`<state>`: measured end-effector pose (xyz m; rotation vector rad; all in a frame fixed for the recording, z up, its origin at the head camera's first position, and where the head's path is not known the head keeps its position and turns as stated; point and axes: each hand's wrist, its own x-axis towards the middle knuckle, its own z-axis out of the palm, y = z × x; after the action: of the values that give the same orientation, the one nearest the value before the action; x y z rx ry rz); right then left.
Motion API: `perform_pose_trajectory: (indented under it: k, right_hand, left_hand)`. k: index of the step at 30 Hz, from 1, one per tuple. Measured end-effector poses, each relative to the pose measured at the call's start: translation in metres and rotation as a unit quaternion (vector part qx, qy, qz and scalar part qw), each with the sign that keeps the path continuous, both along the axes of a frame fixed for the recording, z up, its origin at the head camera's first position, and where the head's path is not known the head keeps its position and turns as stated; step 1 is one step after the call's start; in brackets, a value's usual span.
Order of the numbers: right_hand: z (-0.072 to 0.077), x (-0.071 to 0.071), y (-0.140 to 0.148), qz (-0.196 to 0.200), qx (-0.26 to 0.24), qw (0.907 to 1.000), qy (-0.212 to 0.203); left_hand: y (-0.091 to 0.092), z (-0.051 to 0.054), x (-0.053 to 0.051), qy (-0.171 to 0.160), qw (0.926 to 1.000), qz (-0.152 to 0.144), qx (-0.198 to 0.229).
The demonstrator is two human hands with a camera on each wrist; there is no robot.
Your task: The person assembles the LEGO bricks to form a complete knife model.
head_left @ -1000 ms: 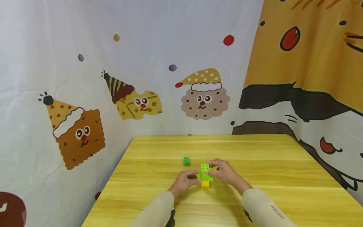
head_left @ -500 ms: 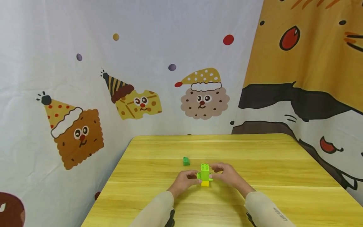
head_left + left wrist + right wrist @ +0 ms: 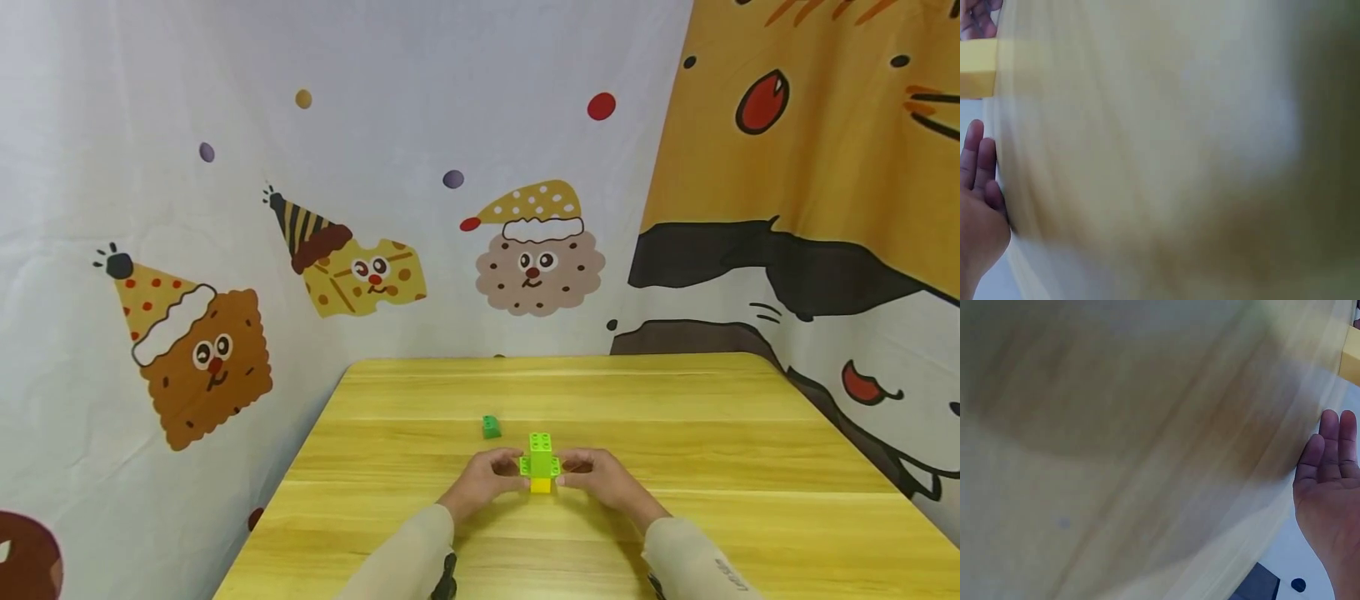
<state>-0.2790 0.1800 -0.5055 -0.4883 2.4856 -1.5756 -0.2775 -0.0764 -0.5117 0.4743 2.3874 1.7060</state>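
Upright between both hands in the head view is a stack of toy building blocks. A tall lime-green column (image 3: 541,457) has a small green studded block on either side and a yellow block (image 3: 540,485) at its foot. My left hand (image 3: 482,478) pinches the left side block, thumb in front and fingers behind. From the right, my right hand (image 3: 602,477) pinches the other side block likewise. Both wrist views show only the yellow block (image 3: 977,67) at their edges, with the lower fingers loosely extended; the fingertips on the stack are out of those frames.
A darker green block (image 3: 491,427) with a sloped side lies behind the stack, slightly left. The wooden table (image 3: 675,400) carries everything. A cartoon-printed curtain (image 3: 420,100) hangs around its far and side edges.
My right hand has come down from the upper column to the right side block, which now shows level opposite the left one. The left hand has kept its place.
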Motion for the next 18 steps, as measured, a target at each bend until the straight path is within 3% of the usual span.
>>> perform_pose_trajectory:
  k: [5,18]
  right_hand:
    - [-0.001,0.002,0.000,-0.006,-0.014,0.9999,-0.008]
    - [-0.002,0.003,-0.001,-0.020,-0.007,0.9998,-0.006]
  left_hand:
    - [-0.014,0.004,-0.011,0.008,1.0000,-0.002,0.005]
    - [-0.041,0.011,-0.053,0.017,0.9954,0.091,-0.022]
